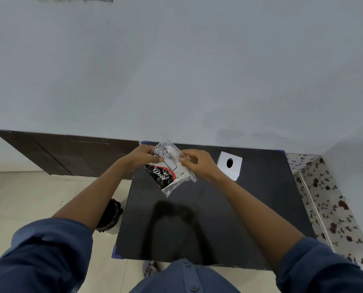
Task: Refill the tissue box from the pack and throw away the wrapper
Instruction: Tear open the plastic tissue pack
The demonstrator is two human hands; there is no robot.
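Over the black bench (pixel 250 208), your left hand (pixel 141 158) and right hand (pixel 197 163) both pinch the tissue pack (pixel 170 172), just left of the white tissue box (pixel 229 166).

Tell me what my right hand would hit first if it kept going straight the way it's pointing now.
The right hand points leftward at the tissue pack it is already pinching, so the pack comes first. Just beyond it is the left hand, gripping the pack's other side.
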